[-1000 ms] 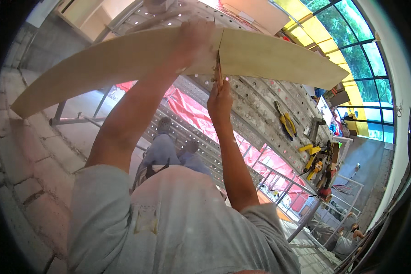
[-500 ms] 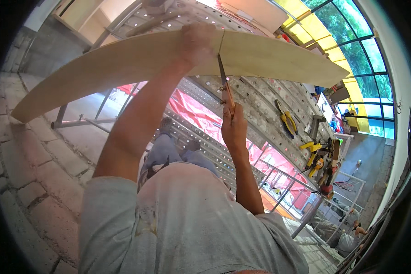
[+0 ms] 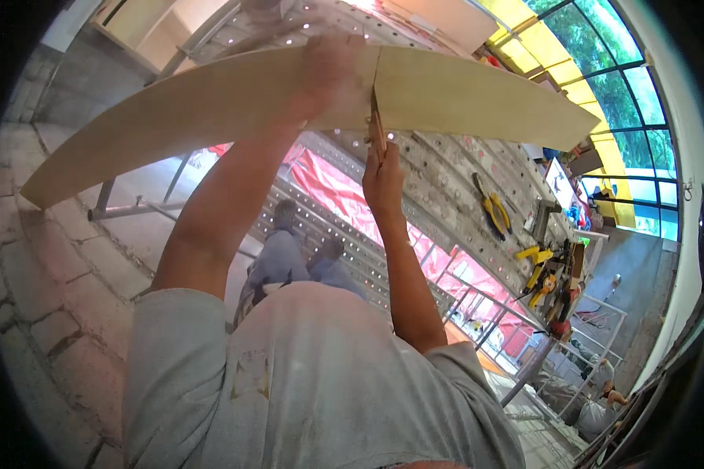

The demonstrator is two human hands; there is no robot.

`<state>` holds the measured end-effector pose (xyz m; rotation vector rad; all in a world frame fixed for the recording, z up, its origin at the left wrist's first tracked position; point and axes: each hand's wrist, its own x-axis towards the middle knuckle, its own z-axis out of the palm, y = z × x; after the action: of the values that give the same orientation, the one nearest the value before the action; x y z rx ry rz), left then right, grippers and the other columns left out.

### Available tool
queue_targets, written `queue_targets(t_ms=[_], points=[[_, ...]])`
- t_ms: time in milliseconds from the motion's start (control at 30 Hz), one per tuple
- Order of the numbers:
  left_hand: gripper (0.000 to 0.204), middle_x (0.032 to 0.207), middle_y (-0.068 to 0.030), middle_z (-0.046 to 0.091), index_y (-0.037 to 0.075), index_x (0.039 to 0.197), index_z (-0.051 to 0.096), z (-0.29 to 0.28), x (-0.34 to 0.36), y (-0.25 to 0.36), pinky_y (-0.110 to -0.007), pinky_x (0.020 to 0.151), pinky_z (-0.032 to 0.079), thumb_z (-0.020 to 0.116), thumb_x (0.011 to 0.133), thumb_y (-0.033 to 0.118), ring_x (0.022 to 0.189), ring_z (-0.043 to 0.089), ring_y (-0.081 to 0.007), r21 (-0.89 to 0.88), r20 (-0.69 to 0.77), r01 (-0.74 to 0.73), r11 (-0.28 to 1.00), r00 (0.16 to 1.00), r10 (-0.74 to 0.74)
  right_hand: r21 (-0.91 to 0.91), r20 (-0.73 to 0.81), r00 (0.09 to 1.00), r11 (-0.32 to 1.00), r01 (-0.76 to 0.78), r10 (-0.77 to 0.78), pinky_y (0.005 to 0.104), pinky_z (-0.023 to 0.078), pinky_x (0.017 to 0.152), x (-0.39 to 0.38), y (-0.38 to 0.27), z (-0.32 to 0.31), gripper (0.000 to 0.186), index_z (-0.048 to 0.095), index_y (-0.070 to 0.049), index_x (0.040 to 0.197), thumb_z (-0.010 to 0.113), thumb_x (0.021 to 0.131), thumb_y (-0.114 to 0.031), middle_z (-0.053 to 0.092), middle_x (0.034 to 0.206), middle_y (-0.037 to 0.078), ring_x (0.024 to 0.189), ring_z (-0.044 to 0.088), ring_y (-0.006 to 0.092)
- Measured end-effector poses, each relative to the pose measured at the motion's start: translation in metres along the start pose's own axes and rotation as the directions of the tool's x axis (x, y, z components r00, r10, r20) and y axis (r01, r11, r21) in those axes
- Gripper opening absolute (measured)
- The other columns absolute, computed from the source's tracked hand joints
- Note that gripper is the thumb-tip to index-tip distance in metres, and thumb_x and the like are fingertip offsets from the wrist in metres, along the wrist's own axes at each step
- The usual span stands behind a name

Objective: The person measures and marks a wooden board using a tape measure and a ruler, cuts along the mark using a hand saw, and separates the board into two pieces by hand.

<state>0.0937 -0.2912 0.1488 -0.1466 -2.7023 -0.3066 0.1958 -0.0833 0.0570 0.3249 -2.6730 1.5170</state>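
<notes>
A long pale wooden board (image 3: 188,102) with a curved outline stretches across the upper view. My left hand (image 3: 332,74) rests on it near the far edge, its fingers smeared by motion. My right hand (image 3: 383,178) is closed round the wooden handle of a handsaw (image 3: 378,133). The saw's narrow dark blade sits in a thin cut line that crosses the board, to the right of my left hand. Part of the blade is hidden by the board.
Beneath the board lies a perforated metal scaffold platform (image 3: 446,168). On it are yellow-handled pliers (image 3: 493,211) and, farther right, a pile of yellow and black tools (image 3: 544,273). Metal railings (image 3: 485,313) and pink sheeting (image 3: 328,180) show below. A brick wall (image 3: 70,313) stands at left.
My right hand and the saw have shifted up and slightly left, so less blade shows below the cut. My left hand stays on the board, now more blurred.
</notes>
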Motion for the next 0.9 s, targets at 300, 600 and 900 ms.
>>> queue_targets(t_ms=[300, 600, 900], points=[[0.067, 0.122, -0.0133, 0.063, 0.01, 0.123, 0.057, 0.004, -0.007, 0.002, -0.051, 0.102, 0.042, 0.09, 0.069, 0.032, 0.121, 0.057, -0.0325, -0.015, 0.044, 0.032, 0.999, 0.999, -0.031, -0.234, 0.149, 0.966, 0.957, -0.173, 0.211, 0.0568, 0.05, 0.065, -0.082, -0.078, -0.098, 0.025, 0.055, -0.002, 0.123, 0.055, 0.104, -0.018, 0.064, 0.088, 0.029, 0.08, 0.067, 0.0488], [0.066, 0.12, -0.014, 0.063, 0.009, 0.124, 0.056, 0.001, 0.0, 0.012, -0.051, 0.101, 0.042, 0.088, 0.07, 0.027, 0.118, 0.057, -0.0334, -0.009, -0.019, 0.008, 1.0, 1.0, -0.008, -0.205, 0.071, 0.997, 0.979, -0.014, 0.03, 0.0558, 0.049, 0.065, 0.006, -0.012, -0.011, 0.024, 0.055, 0.001, 0.12, 0.056, 0.103, -0.016, 0.067, 0.09, 0.03, 0.081, 0.065, 0.0518], [0.064, 0.115, -0.0129, 0.059, 0.007, 0.125, 0.055, -0.005, -0.017, 0.005, -0.052, 0.095, 0.042, 0.085, 0.073, 0.029, 0.114, 0.056, -0.0337, 0.009, -0.133, -0.114, 0.993, 0.984, 0.115, -0.159, -0.008, 0.999, 0.986, 0.048, -0.05, 0.0627, 0.047, 0.063, 0.001, -0.009, -0.004, 0.026, 0.05, -0.003, 0.12, 0.057, 0.103, -0.021, 0.066, 0.087, 0.033, 0.08, 0.063, 0.0559]])
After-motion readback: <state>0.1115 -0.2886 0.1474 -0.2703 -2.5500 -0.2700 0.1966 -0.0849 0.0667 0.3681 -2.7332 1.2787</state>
